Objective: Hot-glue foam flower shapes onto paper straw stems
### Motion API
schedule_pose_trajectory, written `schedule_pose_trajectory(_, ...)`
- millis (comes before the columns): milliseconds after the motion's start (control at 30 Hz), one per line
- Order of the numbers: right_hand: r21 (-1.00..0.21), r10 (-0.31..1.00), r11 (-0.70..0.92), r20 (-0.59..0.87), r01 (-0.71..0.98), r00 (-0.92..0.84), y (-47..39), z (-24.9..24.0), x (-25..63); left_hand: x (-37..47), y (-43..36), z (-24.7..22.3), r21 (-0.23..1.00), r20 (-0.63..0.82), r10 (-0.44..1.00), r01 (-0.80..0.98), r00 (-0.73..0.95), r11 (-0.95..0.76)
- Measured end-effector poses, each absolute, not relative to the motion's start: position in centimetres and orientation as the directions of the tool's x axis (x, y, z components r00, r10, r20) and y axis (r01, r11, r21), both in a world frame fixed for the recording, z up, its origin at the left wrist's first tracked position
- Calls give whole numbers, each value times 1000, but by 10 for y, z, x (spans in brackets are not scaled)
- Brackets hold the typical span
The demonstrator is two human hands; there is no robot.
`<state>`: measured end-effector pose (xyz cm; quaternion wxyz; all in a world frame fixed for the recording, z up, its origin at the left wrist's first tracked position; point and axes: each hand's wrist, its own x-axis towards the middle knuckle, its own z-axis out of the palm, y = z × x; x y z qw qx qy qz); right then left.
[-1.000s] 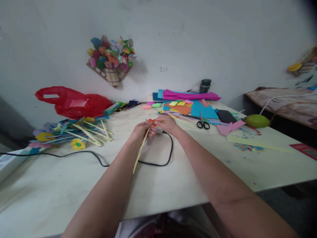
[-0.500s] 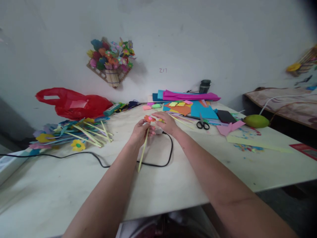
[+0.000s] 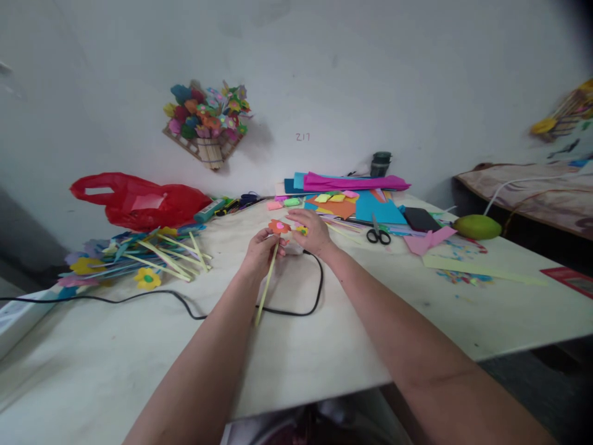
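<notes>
Left hand (image 3: 260, 250) pinched on yellow stem (image 3: 265, 289) of orange flower (image 3: 279, 227), above middle of table (image 3: 347, 334). Right hand (image 3: 315, 234) curled just right of flower, yellow piece (image 3: 302, 230) at fingers; cannot tell if clamped. Black cord (image 3: 301, 314) nearer; scissors (image 3: 377, 229) right; flower pile (image 3: 90, 266) left.

A: What's the orange flower (image 3: 279, 227) made of?
B: Matt paper, by the look, and its yellow stem (image 3: 265, 287) too.
A: The red bag (image 3: 139, 210)?
B: Thin plastic, crinkled, faintly shiny.
A: And the scissors (image 3: 378, 235)?
B: Metal blades, smooth plastic-looking handles.
A: The wall basket (image 3: 210, 153)?
B: Slim wooden sticks, ridged.
A: The desk (image 3: 324, 358)?
B: Smooth, with a soft sheen; the wall (image 3: 324, 80) looks matt.
</notes>
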<state>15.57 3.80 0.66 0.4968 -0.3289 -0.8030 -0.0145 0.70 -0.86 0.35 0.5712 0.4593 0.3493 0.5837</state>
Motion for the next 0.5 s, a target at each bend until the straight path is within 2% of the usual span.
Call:
schedule_pose_trajectory(267,-205,410,825,859,526,-308,38,6,151,8,-3,0,915,177,983,-375,41,-149)
schedule_pose_trajectory(500,-176,410,819,846,546,-342,34,4,147,9,-1,-3,920,177,983,-345,-51,-184)
